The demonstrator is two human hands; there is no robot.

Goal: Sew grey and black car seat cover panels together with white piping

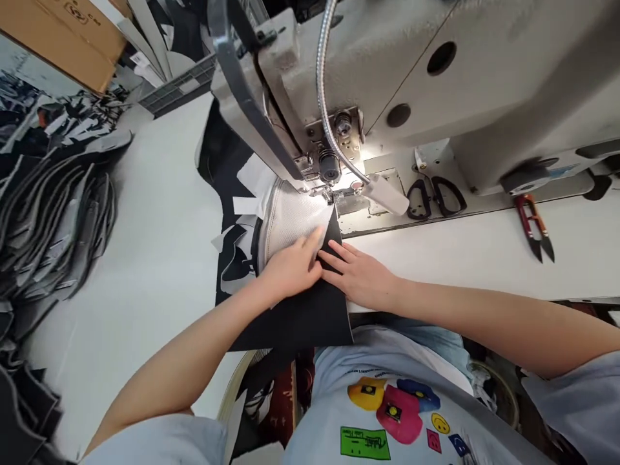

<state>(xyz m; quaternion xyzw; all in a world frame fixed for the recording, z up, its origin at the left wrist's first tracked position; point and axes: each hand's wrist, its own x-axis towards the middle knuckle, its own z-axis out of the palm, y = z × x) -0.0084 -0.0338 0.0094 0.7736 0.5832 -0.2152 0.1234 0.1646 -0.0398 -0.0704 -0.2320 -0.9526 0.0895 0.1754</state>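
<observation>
My left hand (290, 265) lies flat on a white mesh piece (290, 223) stitched onto black fabric (300, 316), with its fingers stretched toward the needle. Just to its right, my right hand (358, 274) presses flat on the black fabric's edge, fingers apart and touching the left hand. Both hold the work down in front of the presser foot (332, 190) of the grey sewing machine (411, 77), which a small lamp lights.
Black-handled scissors (436, 197) and red thread snips (533, 226) lie on the machine bed to the right. Stacks of dark cut pieces (53, 213) pile up at the left. A cardboard box (68, 32) sits at the far left. The white table (155, 258) spreads between them.
</observation>
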